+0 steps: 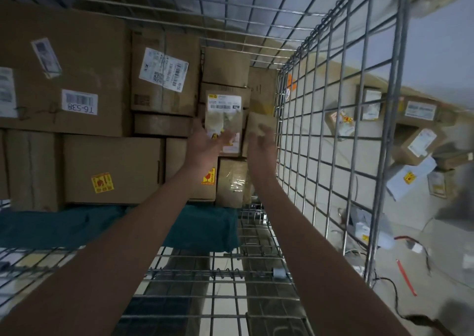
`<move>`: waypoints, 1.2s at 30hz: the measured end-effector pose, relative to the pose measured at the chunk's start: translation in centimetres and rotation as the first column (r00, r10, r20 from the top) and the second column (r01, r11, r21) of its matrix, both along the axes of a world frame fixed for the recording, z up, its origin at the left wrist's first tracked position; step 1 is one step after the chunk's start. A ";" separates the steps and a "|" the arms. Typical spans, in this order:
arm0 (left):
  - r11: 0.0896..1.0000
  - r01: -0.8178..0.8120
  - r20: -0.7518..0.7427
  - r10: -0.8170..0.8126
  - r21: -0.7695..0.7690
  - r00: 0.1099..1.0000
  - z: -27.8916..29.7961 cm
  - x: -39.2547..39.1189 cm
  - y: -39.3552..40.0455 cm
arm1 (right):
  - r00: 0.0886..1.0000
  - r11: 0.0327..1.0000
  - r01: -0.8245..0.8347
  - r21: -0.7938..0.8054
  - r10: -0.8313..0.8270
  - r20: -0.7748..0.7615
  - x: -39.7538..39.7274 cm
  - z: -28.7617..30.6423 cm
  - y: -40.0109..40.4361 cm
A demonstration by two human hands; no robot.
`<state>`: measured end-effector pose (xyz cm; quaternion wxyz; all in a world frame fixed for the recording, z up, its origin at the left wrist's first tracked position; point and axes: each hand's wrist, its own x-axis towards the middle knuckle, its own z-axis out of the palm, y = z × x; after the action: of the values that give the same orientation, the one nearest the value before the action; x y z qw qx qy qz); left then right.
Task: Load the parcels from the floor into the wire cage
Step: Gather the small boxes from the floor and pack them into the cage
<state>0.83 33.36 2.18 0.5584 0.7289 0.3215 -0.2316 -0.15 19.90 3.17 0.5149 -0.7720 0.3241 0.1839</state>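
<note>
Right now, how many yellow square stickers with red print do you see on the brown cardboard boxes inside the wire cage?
2: one sticker on the low left box, another on the next box to its right. Others may be hidden.

Just one view here, a wide-angle head cam looking forward and down into the wire cage [333, 120], close up. Stacked boxes [112, 166] fill 9 to 12 o'clock, cage wall at 2 o'clock, floor [441, 258] beyond it.

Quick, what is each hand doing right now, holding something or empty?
Left hand: open, fingers spread, at the labelled parcel, not gripping it.
Right hand: open, fingers relaxed, holding nothing.
</note>
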 end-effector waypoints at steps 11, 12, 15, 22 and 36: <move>0.990 0.139 -0.086 -0.136 0.022 0.987 0.0 0.1 2.2 | 0.975 0.922 -0.202 0.331 0.223 -0.024 1.8 -0.3 2.4; 0.994 0.106 -0.096 -0.102 0.032 0.990 0.0 0.2 2.7 | 0.966 0.910 -0.233 0.344 0.256 -0.024 2.1 -0.2 2.8; 0.993 0.091 -0.083 -0.085 0.074 0.993 0.9 -0.7 2.4 | 0.968 0.912 -0.214 0.349 0.247 -0.053 1.8 -0.5 3.2; 0.854 0.399 0.082 -0.448 0.333 0.890 10.3 -3.7 -2.5 | 0.989 0.982 -0.149 0.114 0.149 0.012 -2.9 9.5 0.5; 0.141 0.476 0.107 -0.989 0.868 0.097 28.2 -9.7 -29.7 | 0.922 0.863 -0.054 -0.502 0.237 0.308 -14.9 26.6 -26.0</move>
<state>-8.85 3.66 30.40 0.1072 0.9361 -0.3251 -0.0810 -15.06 -6.05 29.74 0.3399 -0.9189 0.2000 -0.0081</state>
